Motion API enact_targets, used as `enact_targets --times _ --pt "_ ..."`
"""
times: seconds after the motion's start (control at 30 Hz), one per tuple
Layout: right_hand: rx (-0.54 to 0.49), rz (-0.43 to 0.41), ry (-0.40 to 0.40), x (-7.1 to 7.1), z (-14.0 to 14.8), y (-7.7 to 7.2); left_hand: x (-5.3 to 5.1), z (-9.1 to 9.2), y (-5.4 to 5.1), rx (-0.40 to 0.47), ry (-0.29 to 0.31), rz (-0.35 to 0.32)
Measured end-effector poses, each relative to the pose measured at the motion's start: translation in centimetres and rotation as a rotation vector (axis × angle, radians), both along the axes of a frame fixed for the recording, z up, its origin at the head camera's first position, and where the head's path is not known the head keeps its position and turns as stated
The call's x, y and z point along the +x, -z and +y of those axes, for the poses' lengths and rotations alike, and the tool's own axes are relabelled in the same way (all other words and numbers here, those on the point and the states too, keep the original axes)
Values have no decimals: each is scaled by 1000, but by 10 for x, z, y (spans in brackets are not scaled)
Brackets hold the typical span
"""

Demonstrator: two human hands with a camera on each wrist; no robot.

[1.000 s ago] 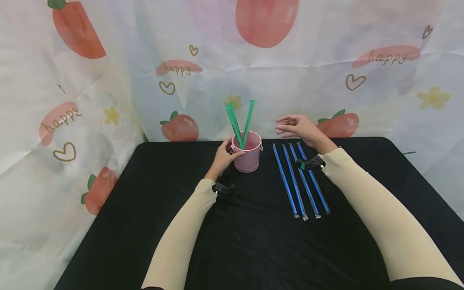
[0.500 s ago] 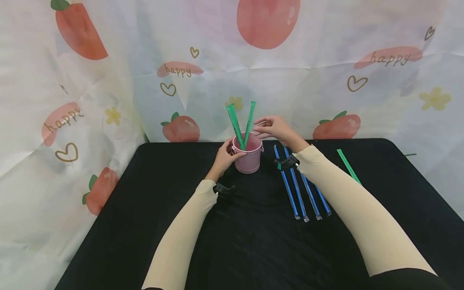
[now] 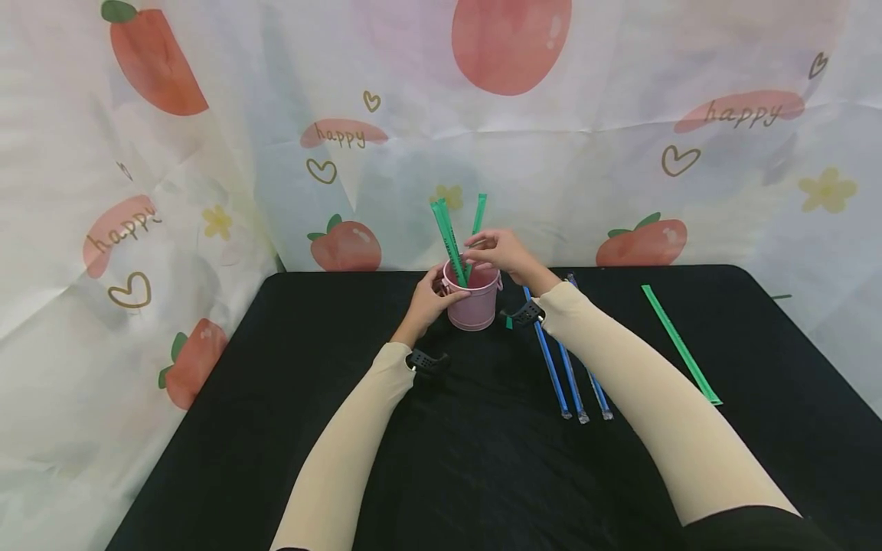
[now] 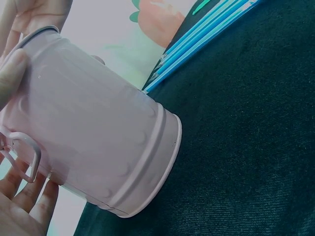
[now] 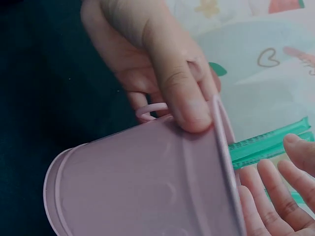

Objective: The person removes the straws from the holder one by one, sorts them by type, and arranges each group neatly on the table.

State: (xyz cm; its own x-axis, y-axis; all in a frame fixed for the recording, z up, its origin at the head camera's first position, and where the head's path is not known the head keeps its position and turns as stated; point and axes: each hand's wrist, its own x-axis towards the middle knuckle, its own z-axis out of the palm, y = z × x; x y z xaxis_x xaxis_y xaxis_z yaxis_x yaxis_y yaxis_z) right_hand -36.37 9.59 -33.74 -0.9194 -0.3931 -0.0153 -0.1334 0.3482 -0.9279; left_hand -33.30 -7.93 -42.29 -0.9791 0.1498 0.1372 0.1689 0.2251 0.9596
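Black table [image 3: 441, 459]: blue sticks [image 3: 553, 375] partly hidden by the right sleeve [image 3: 634, 360]; lone green stick [image 3: 681, 344] farther right.
Left hand [image 3: 426, 302]: grips pink bucket [image 3: 475, 312].
Bucket's place: upright near the far edge, green sticks [image 3: 446, 229] leaning inside.
Right hand [image 3: 506, 254]: fingers loosely extended at its mouth.
Backdrop [image 3: 551, 176]: fruit-printed cloth.

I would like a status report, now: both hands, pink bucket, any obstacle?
Left hand grips pink bucket. Right hand close to green sticks standing inside. Bucket upright; no obstacle visible.
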Motion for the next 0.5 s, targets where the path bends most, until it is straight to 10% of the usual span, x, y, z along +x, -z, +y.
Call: enact_targets --times 0.5 --pt "58 25 -13 0 -14 5 2 -1 0 -19 1 3"
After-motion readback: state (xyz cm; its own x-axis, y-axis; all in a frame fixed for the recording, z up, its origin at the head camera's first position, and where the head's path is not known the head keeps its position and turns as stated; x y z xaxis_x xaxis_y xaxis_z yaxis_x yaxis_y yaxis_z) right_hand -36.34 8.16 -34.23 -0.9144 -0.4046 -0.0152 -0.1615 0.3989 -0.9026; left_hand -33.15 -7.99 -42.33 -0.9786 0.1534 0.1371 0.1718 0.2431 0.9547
